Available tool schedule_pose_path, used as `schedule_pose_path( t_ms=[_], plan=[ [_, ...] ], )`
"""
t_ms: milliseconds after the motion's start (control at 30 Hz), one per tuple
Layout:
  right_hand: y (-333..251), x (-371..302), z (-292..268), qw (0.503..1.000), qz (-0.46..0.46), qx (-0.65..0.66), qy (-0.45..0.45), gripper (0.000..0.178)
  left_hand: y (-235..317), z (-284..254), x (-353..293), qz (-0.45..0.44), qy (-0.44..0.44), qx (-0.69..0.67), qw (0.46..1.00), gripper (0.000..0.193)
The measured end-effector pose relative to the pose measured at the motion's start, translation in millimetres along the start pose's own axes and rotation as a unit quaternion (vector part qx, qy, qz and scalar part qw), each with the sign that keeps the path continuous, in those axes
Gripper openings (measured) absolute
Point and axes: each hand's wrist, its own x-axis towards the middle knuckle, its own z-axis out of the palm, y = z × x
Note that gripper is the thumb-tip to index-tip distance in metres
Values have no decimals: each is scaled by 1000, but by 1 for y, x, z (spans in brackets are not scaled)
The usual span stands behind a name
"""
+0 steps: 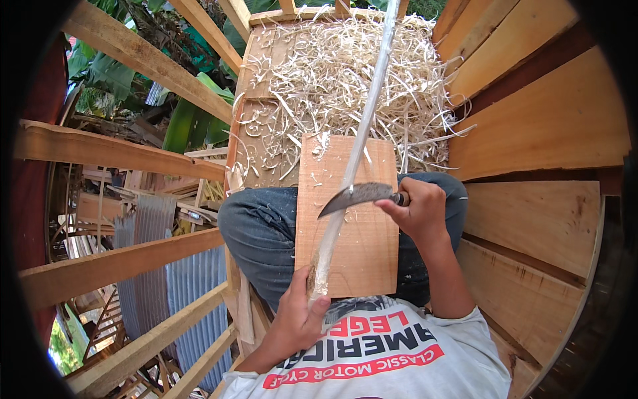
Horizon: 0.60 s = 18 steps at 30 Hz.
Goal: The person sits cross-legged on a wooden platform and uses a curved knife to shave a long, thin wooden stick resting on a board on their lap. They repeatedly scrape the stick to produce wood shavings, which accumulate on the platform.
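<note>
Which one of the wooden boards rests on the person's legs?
The rectangular board below the knife and pale stick. It alone lies on the legs; the wall boards are at the right side and the rails at the left.

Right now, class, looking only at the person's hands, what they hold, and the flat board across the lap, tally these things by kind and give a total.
Hands: 2 (left hand, right hand)
Curved knife: 1
Long pale stick: 1
Flat wooden board: 1
Total: 5
</note>
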Motion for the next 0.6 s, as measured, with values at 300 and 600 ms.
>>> schedule_pose_path(
  t_ms=[300,600],
  plan=[
    [54,52,-4,986,133,35,90,75,1,5,-3,-20,-68,-2,997,57],
    [74,54,-24,955,216,184,92,71,-7,2,-1,-50,-37,-19,998,55]
  ],
)
